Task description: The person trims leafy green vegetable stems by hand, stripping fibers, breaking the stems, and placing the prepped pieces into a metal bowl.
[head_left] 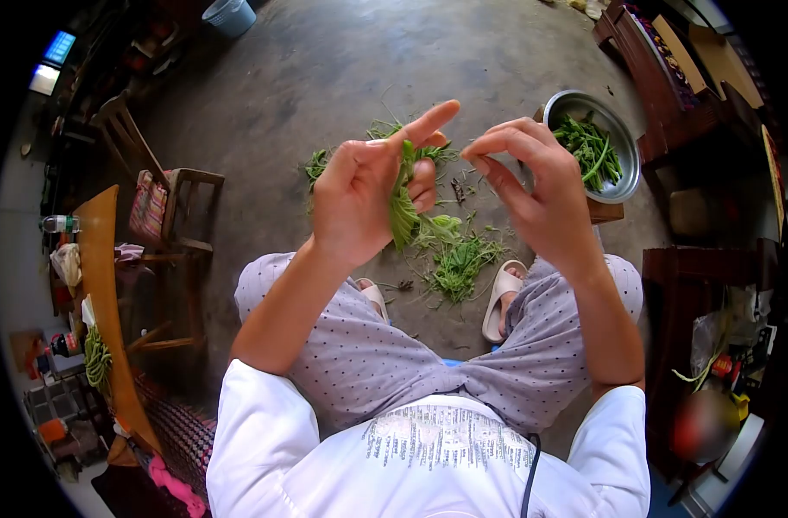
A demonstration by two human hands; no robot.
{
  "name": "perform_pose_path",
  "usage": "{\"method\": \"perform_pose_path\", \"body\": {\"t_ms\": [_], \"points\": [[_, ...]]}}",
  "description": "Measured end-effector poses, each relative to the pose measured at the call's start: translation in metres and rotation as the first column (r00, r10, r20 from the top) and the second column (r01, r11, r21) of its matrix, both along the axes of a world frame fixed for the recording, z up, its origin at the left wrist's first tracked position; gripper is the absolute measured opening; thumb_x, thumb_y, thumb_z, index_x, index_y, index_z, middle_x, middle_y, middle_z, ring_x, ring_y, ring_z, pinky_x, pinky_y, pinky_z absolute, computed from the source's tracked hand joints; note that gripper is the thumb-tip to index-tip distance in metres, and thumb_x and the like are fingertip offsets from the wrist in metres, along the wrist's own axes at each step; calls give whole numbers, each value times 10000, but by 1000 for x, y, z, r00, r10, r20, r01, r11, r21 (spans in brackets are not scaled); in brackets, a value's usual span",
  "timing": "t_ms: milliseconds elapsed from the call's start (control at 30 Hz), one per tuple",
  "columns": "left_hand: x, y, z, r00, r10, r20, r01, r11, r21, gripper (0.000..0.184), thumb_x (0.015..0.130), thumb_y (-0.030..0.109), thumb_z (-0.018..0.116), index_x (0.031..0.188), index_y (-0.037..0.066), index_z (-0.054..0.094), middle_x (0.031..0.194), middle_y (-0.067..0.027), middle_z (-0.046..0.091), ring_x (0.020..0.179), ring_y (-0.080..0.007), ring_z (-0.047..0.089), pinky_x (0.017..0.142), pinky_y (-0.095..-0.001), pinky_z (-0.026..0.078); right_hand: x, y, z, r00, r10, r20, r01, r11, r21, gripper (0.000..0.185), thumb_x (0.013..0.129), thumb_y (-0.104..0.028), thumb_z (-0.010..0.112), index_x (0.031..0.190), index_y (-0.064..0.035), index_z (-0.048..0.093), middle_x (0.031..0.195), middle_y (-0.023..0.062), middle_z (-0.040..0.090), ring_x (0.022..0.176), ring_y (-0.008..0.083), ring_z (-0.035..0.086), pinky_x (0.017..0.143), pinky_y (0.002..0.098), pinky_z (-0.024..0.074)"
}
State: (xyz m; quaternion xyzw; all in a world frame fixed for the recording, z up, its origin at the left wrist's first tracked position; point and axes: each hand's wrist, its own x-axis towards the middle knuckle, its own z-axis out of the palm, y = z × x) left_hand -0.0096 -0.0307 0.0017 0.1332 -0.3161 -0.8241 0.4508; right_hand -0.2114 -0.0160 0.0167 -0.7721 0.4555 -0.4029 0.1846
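Observation:
My left hand [364, 194] is raised in front of me with the index finger stretched out and the other fingers curled round a leafy green sprig [403, 211], whose leaves hang below the palm. To its right, my right hand [536, 177] is up with thumb and fingertips pinched together; anything between them is too small to make out. Beneath the hands, a pile of green leaves and stems [463, 263] lies on the floor between my feet. A metal bowl [631, 160] holding green stems [588, 151] stands beyond my right hand.
The bowl rests on a low wooden support [605, 211]. At the left are a wooden chair [187, 186] and a wooden tabletop edge [109, 276]. A blue bucket [229, 17] stands at the far left, and dark wooden furniture [696, 268] lines the right side.

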Motion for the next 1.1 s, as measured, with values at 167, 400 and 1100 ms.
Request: {"method": "perform_pose_path", "body": {"t_ms": [167, 400, 1100], "points": [[-6, 6, -1, 966, 130, 224, -97, 984, -151, 650, 862, 314, 309, 1390, -61, 366, 1280, -57, 455, 984, -149, 436, 887, -304, 368, 28, 9, 3, 979, 9, 205, -22, 998, 57, 175, 763, -136, 707, 899, -36, 659, 888, 91, 648, 864, 283, 589, 767, 369, 453], [-11, 9, 2, 844, 375, 384, -197, 882, -428, 485, 930, 284, 384, 1316, 14, 501, 1169, -74, 512, 1170, -151, 437, 989, -314, 345, 35, 2, 1, 969, -20, 246, 4, 998, 63, 166, 767, -105, 701, 872, 10, 644, 827, 115, 656, 795, 262, 618, 731, 355, 481], [4, 9, 1, 620, 584, 524, -173, 753, -635, 192, 878, 34, 628, 1063, -17, 621, 996, -85, 624, 877, -134, 649, 737, -238, 559, 30, 0, -2, 971, 100, 218, -127, 985, 117, 123, 864, -59, 572, 926, 45, 590, 804, 179, 614, 708, 325, 616, 646, 374, 485]]}}
